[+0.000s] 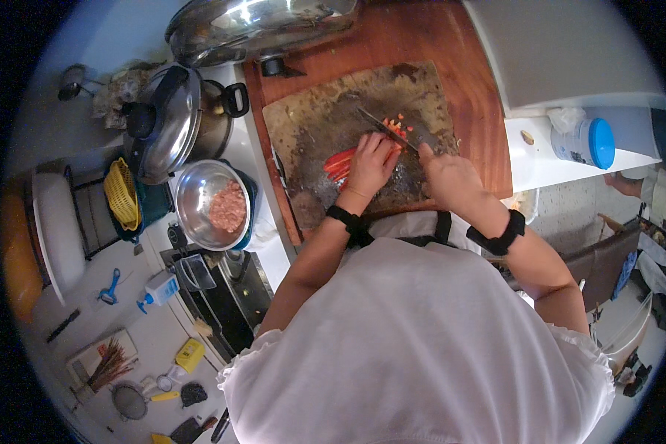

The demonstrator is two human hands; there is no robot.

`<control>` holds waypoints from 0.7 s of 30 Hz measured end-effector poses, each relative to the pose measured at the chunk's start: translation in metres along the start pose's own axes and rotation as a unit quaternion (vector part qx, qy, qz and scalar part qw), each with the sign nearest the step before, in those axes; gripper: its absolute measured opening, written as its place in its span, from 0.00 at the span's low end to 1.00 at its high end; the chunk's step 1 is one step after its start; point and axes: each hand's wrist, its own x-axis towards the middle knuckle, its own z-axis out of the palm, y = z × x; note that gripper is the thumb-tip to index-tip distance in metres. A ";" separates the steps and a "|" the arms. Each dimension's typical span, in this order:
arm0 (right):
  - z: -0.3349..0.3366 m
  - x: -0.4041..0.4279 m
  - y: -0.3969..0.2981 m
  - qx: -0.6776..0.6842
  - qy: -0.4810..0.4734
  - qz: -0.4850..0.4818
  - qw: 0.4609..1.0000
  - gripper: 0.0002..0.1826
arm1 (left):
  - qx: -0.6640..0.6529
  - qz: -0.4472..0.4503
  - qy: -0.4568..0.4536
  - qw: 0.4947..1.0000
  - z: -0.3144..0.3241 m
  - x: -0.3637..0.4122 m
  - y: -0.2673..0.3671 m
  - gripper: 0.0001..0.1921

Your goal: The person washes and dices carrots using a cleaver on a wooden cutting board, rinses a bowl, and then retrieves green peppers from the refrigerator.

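Note:
My left hand point(371, 165) presses long red pepper strips point(339, 162) against a worn, stained cutting board point(316, 130). In my right hand point(449, 176) is the handle of a kitchen knife point(387, 129); its blade points up and to the left, just beyond my left fingertips. Small chopped red pepper pieces point(398, 126) lie along the far side of the blade. My right fingers hide the knife's handle. The board rests on a reddish-brown wooden surface point(480, 111).
To the left, a steel bowl point(191, 208) holds ground meat point(228, 206), beside a lidded pressure cooker point(172, 122). Beyond are a yellow basket point(121, 194) and a sink point(244, 299). A blue-lidded tub point(600, 143) stands at right; another person's arm point(622, 184) shows past it.

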 end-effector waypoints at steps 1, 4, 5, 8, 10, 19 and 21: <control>0.015 0.006 0.003 0.009 0.008 0.012 1.000 0.18 | 0.000 0.008 -0.003 1.000 -0.001 0.002 0.001 0.12; 0.046 0.023 0.007 0.035 0.032 0.026 0.999 0.14 | 0.002 0.015 -0.006 1.000 -0.001 0.005 0.001 0.12; 0.051 0.026 0.008 0.051 0.048 0.028 0.997 0.12 | 0.004 0.016 -0.005 1.000 -0.002 0.005 0.002 0.11; 0.052 0.025 0.009 0.057 0.063 0.035 0.996 0.09 | 0.003 -0.006 -0.027 1.000 -0.009 0.007 0.010 0.12; 0.054 0.025 0.011 0.060 0.075 0.028 0.995 0.10 | 0.008 -0.016 -0.018 1.000 -0.014 0.002 0.012 0.14; -0.003 0.005 -0.010 -0.002 0.023 0.003 1.000 0.16 | 0.058 -0.001 -0.051 0.997 -0.009 -0.004 -0.003 0.17; 0.004 0.009 -0.009 -0.002 0.015 0.010 1.000 0.17 | 0.051 0.001 -0.051 0.997 -0.010 -0.002 -0.002 0.17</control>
